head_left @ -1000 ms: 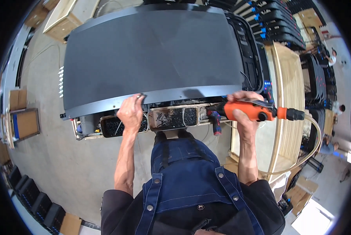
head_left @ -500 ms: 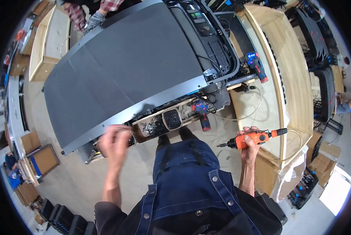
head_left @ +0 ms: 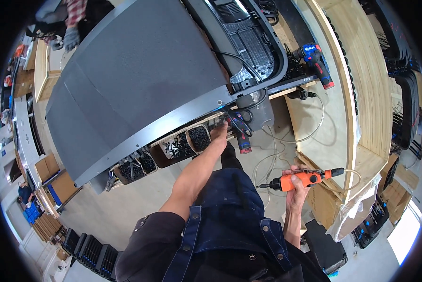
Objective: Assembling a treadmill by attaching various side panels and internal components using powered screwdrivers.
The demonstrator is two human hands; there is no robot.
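Note:
My right hand [head_left: 296, 187] is wrapped round an orange and black power screwdriver [head_left: 304, 179], its bit pointing left and a hose at its rear end. My left hand [head_left: 219, 133] reaches in under the near edge of a large dark grey panel [head_left: 140, 70], at the right end of a row of parts bins. Its fingers are mostly hidden there, so what they touch does not show. Right beside it hangs a blue and black cordless drill [head_left: 243, 141]. Left of the hand are a bin of small black screws [head_left: 199, 137] and a bin of mixed metal and black pieces [head_left: 177, 147].
Another cordless drill [head_left: 318, 65] lies to the right of the panel, near a pale wooden trough [head_left: 357, 94]. A pale hose [head_left: 323, 117] loops down there. At the far left, a co-worker's gloved hand [head_left: 71, 38] is by the panel's edge. More bins [head_left: 131, 171] sit farther left.
My left hand has moved right, from the left bins to the right end of the row beside the drill. The right hand still holds the screwdriver. The view has shifted; the co-worker's hands moved.

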